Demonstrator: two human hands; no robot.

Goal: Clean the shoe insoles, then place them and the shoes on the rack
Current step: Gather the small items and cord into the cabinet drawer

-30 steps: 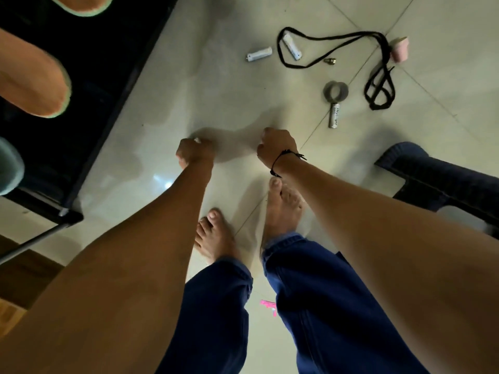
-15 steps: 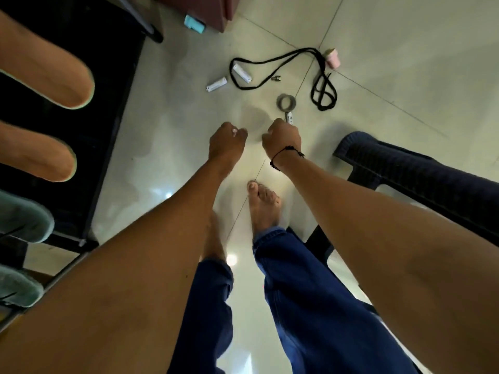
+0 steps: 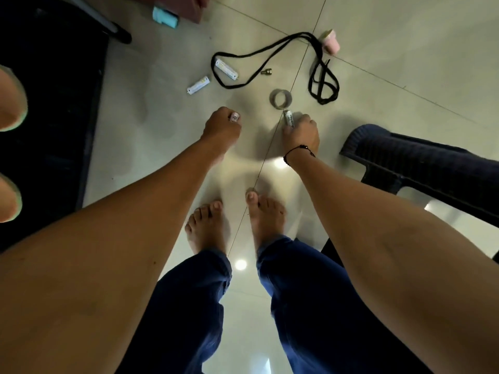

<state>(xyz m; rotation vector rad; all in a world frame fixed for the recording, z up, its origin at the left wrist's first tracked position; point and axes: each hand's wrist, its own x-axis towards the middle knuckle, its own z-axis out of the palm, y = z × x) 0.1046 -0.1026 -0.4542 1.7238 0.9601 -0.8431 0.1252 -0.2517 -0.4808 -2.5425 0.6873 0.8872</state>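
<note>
Floor scene, seen from above, as we bend over pale tiles.

Right hand [image 3: 301, 133], centre right: our fingers curl round a small white labelled tube [image 3: 289, 120], its tip poking out toward the grey tape ring [image 3: 280, 98] just beyond. We judge we are lifting it off the floor to tidy up.

Left hand [image 3: 221, 128], centre: fingers bunched into a fist, with something small and pale [image 3: 234, 116] showing at the knuckles; we cannot tell what it is.

Insoles [image 3: 10, 103], left edge: two tan, pale-rimmed shapes lie on the dark rack [image 3: 54, 76], presumably set there to dry. The shoes themselves are not in view.

Loose items, upper centre: two more white tubes [image 3: 199, 85] [image 3: 226, 69], one inside a loop of black lace [image 3: 270, 52]; a small brass fitting [image 3: 266, 72]; a pink cup [image 3: 331, 42] by the lace's far end. Scattered, probably leftovers from cleaning.

Dark woven chair [image 3: 405, 157], right. Teal object [image 3: 165, 16], top.
</note>
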